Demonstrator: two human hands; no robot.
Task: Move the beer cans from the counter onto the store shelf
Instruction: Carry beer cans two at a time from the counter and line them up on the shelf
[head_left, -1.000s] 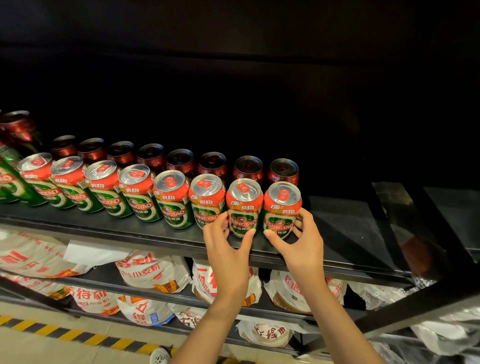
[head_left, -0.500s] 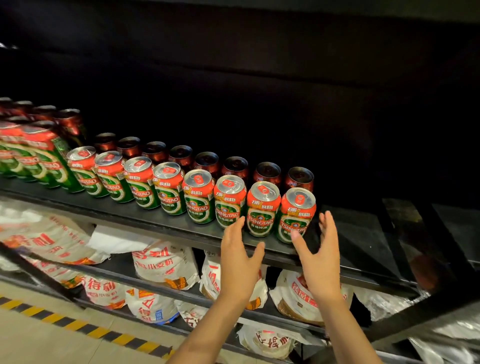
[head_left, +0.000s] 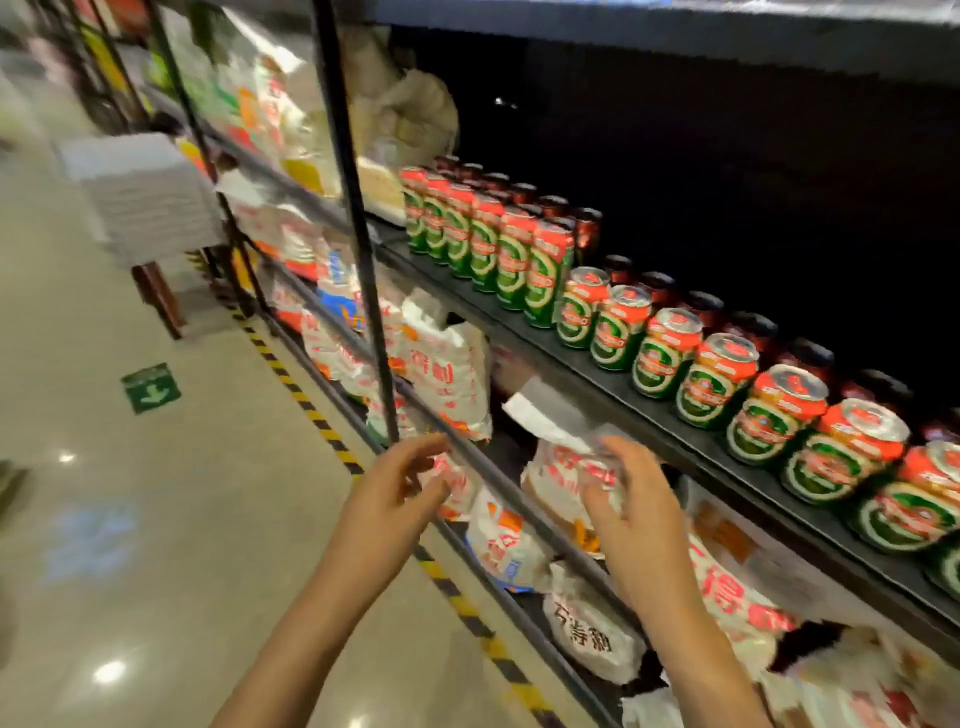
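A long row of green and red beer cans (head_left: 670, 358) stands along the front of the dark store shelf (head_left: 613, 384), with darker red cans behind them. Taller green cans (head_left: 498, 249) stand further left on the same shelf. My left hand (head_left: 395, 493) and my right hand (head_left: 628, 499) hang in the air below and in front of the shelf, both empty with loosely curled fingers. Neither hand touches a can. The view is blurred by motion.
Lower shelves hold white bags with red print (head_left: 447, 374). A black upright post (head_left: 358, 223) stands just left of the cans. A yellow and black stripe (head_left: 322, 421) runs along the glossy floor. A white stack on a wooden stand (head_left: 140, 197) sits far left.
Both hands have let go of the two rightmost cans and pulled back and down from the shelf. The view has swung left, showing the aisle floor.
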